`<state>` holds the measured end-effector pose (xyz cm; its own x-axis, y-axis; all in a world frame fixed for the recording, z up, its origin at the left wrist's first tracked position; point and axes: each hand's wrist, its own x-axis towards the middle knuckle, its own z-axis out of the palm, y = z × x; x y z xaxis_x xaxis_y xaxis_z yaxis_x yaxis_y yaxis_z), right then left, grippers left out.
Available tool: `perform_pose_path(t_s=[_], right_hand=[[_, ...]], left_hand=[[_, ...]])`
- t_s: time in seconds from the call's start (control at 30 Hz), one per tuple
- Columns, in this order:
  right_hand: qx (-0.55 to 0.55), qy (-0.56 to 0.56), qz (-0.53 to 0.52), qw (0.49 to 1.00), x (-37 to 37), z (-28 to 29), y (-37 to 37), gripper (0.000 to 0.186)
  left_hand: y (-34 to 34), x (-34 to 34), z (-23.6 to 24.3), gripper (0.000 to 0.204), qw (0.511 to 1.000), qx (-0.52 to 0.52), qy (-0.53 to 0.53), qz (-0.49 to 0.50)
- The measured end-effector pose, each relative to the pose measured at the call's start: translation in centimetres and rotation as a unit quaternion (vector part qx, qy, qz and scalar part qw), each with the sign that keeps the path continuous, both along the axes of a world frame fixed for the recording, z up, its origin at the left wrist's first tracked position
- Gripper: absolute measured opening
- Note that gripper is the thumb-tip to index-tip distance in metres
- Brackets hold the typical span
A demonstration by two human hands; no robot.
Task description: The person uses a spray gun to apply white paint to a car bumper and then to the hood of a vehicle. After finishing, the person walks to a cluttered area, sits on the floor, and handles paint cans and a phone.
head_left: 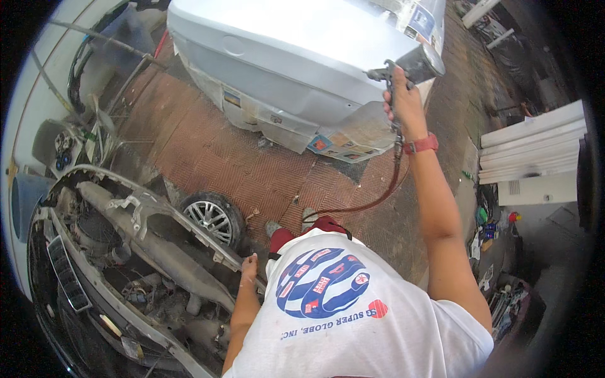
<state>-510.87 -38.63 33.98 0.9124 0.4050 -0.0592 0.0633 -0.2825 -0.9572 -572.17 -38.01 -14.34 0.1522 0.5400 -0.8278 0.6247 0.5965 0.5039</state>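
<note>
My right hand [404,101] is wrapped round the handle of a spray gun [391,77], my arm stretched out to the far right. A dark metal cup [423,63] sits on the gun, tilted to the right. From its handle a dark red hose [392,183] curves down toward my waist. Beyond the gun lies a silver-white car body [283,57], its lower edge masked with newspaper [356,135]. My left hand [250,264] hangs low by my side, near a dusty car front end [151,233]. Its fingers look loosely apart, and no held thing shows.
An alloy wheel with its tyre [215,220] lies left of my feet on the brown patterned floor [227,164]. Left stand car parts and a blue drum [28,201]. White corrugated panels [532,145] and clutter line the right side.
</note>
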Motion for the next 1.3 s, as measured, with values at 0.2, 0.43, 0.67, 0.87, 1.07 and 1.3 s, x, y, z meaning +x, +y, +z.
perform_pose_path(t_s=[0.2, 0.43, 0.67, 0.87, 1.07, 1.3], right_hand=[[-0.031, -0.009, -0.069, 0.997, 3.9, 0.6, -8.9, 0.059], [-0.025, -0.039, -0.147, 0.988, 6.8, 0.7, -13.8, 0.057], [-0.061, -0.079, -0.119, 0.988, 5.4, -1.1, -14.7, 0.061], [0.050, 0.018, -0.058, 0.997, 2.8, 0.4, -12.9, 0.063], [-0.044, -0.045, -0.030, 0.998, 2.2, -4.5, -13.6, 0.055], [0.041, -0.005, 0.130, 0.991, -3.6, -11.4, -9.0, 0.051]], left_hand=[[3.5, 3.0, 3.7, 0.037, 0.999, -0.031, -0.004, -0.005], [5.0, 5.2, 5.1, 0.039, 1.000, 0.007, -0.014, -0.019], [4.1, 5.3, 4.4, 0.041, 0.998, -0.001, -0.003, -0.058], [2.5, 3.2, 3.7, 0.043, 0.999, -0.022, 0.000, -0.044], [1.5, 5.8, 5.7, 0.049, 0.997, 0.003, 0.053, -0.053], [2.3, 9.7, 8.2, 0.059, 0.995, 0.034, 0.071, -0.061]])
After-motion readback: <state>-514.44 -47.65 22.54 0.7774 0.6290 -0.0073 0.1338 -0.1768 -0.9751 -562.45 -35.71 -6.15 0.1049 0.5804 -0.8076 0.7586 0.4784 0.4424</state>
